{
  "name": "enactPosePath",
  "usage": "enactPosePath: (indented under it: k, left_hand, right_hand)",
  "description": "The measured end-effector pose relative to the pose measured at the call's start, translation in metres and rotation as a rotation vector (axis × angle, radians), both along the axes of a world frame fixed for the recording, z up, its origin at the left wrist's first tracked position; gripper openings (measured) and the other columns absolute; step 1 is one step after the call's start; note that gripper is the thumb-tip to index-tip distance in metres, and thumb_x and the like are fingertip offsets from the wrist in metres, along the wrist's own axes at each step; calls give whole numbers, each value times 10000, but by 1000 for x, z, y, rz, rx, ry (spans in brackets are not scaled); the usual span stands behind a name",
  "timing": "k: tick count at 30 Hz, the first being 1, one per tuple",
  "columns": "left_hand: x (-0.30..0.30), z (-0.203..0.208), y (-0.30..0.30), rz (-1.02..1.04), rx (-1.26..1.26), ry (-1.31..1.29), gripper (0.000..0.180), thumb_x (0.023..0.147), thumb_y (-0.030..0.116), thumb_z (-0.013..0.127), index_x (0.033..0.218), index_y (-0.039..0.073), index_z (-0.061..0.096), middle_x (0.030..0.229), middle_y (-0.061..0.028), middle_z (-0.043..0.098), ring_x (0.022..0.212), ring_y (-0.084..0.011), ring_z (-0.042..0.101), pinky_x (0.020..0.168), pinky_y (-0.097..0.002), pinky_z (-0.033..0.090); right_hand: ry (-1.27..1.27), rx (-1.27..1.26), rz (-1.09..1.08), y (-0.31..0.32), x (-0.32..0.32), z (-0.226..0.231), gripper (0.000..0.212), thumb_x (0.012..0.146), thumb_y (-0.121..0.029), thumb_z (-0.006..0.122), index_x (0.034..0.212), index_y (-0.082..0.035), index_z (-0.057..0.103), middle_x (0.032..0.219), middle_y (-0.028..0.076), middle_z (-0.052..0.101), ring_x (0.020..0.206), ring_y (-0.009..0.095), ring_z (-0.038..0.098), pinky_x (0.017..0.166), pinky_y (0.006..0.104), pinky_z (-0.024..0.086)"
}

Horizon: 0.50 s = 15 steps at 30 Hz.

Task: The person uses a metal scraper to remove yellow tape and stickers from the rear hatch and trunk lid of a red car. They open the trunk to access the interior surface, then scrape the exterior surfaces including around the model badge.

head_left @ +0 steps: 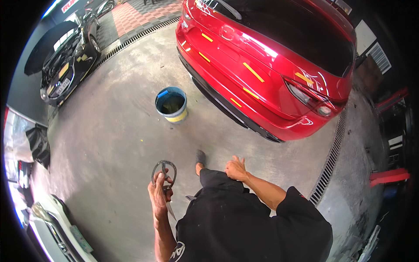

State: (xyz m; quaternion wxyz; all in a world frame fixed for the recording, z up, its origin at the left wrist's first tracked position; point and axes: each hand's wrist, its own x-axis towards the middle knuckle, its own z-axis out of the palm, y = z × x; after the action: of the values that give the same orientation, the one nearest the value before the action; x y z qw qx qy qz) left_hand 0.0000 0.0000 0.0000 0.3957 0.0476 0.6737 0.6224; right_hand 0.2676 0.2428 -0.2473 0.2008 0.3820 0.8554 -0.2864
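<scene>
Black short-sleeved shirt (238,229), nearest item, spread over the lower middle of the view; dark shorts (218,180) just beyond it, and one dark shoe (200,156) on the concrete floor (122,131).

Left hand (159,192): closed around a dark looped thing (164,167), loops up and crossed by a middle bar, a pale tapering piece projecting below the palm; exact kind uncertain; held left of the body, apart from everything else, the tapering end pointed down, presumably to keep it from the body and the paintwork.

Right hand (236,169): fingers loosely bent, at the front of the shorts; contact uncertain, palm hidden, so whether it holds anything cannot be told.

Bucket (176,117), blue above and yellow below: upright, near the red car (231,65), probably for easy reach; a blue piece (163,93) at its rim, contents dark.

Red car: rear toward the person; yellow tape strips (253,72) stuck on its panels, perhaps as markers or holders.

Surroundings: dark car (72,72), upper left, hood raised (48,46), which exposes the engine bay; white car (48,218), lower left; drain grating (334,157) along the right, presumably for runoff.
</scene>
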Motion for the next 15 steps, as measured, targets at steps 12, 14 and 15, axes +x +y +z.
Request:
enactPosePath:
  k: [12, 14, 15]
  left_hand:
    - [-258, 12, 178, 38, 8, -80, 584, 1063, 468, 731, 1346, -40, 674, 880, -28, 651, 420, -56, 406, 437, -202, 358]
    - [-292, 9, 202, 22, 23, -130, 589, 1063, 479, 729, 1337, -39, 672, 880, -26, 651, 422, -55, 408, 439, -205, 359]
    - [-313, 8, 217, 23, 39, -146, 592, 1064, 485, 728, 1333, -39, 671, 880, -25, 651, 423, -54, 409, 440, -206, 359]
  right_hand:
    - [-227, -144, -136, 258, -252, -6, 375, 835, -161, 667, 1150, -51, 839, 1275, 265, 783, 1221, 438, 748, 1112, 567, 533]
    - [-246, -373, -332, 295, -287, -11, 391, 817, -151, 649, 1144, -56, 843, 1253, 268, 791, 1232, 415, 751, 1126, 494, 540]
    - [-173, -305, -351, 311, -300, -14, 420, 818, -159, 640, 1179, -66, 834, 1289, 268, 778, 1256, 411, 741, 1142, 485, 529]
